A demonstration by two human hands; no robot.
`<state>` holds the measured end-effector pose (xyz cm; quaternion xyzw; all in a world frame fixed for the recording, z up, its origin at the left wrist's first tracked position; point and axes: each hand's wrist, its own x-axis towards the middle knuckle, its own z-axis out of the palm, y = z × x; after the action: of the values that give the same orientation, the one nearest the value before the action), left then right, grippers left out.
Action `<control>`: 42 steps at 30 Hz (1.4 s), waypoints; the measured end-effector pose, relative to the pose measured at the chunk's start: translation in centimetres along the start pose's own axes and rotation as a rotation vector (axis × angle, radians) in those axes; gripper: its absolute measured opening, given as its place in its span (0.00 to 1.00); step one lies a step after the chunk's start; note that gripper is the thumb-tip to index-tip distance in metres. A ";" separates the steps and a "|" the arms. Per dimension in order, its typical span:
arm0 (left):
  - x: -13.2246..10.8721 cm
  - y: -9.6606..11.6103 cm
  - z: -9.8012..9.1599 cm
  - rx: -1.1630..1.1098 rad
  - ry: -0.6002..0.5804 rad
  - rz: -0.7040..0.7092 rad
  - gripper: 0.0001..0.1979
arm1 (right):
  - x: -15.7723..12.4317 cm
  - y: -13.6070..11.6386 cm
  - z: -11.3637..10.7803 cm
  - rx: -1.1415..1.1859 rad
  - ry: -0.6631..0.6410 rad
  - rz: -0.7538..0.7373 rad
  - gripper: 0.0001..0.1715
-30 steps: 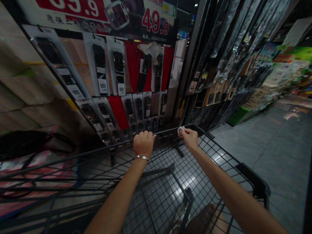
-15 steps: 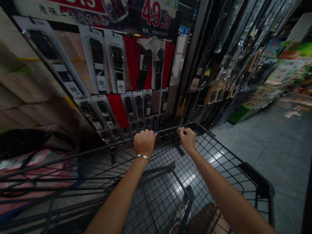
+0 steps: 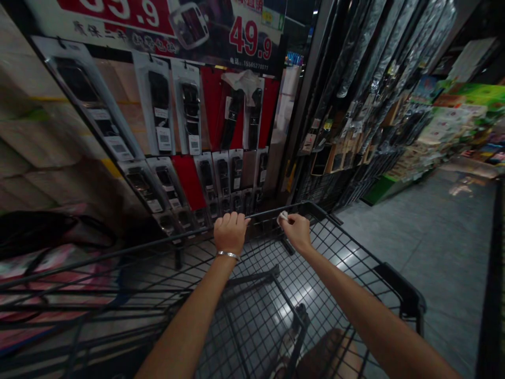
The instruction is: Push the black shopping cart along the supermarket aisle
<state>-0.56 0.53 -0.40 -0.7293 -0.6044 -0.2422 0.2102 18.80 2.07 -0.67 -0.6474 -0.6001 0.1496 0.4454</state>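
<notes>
A dark wire shopping cart spreads out below me, its mesh basket bare enough to show the floor through it. My left hand, with a silver bracelet at the wrist, is wrapped over the cart's far top rim. Just to its right, my right hand pinches a small crumpled white cloth or tissue at the same rim. Whether that white piece is cloth or paper I cannot tell.
Beyond the rim hangs a rack of packaged belts under a price sign. Long plastic-wrapped items hang to the right. Pink packages lie at left. Grey tiled floor runs along the right.
My right hand has shifted slightly left along the rim with the white piece, which shows more now. My left hand keeps its grip. The view has moved a little.
</notes>
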 end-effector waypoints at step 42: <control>-0.1 0.1 -1.2 0.002 -0.076 0.030 0.12 | -2.8 -3.3 4.3 0.281 0.080 -0.062 0.09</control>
<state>-0.55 -0.26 0.53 -0.7467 -0.6013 -0.2106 0.1911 12.91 0.87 -1.54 -0.5651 -0.5747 0.1924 0.5598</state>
